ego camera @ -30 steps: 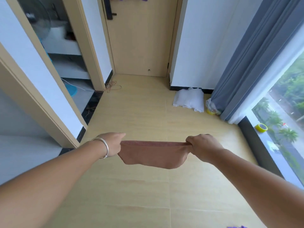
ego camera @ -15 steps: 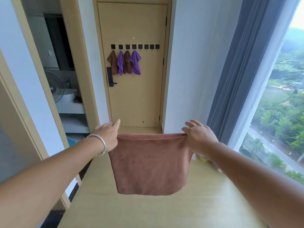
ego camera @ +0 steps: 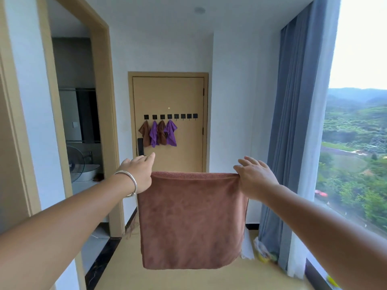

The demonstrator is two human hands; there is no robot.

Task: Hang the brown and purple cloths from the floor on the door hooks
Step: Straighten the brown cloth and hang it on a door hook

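A brown cloth (ego camera: 191, 220) hangs flat in front of me, stretched by its top corners. My left hand (ego camera: 139, 173), with a silver bangle at the wrist, pinches the top left corner; my right hand (ego camera: 255, 177) pinches the top right corner. At the end of the hallway stands a tan door (ego camera: 189, 97) with a row of black hooks (ego camera: 170, 116). The left hooks carry two brown cloths (ego camera: 145, 132) and two purple cloths (ego camera: 170, 133) in alternating order. The hooks to the right are bare.
An open doorway (ego camera: 83, 143) on the left shows a room with a fan and a basin. A grey-blue curtain (ego camera: 293, 143) and a tall window fill the right side. White and yellow items (ego camera: 261, 251) lie on the floor at the curtain's foot.
My view has lifted from the floor to the door. Both hands have raised the brown cloth, which now hangs fully spread out.
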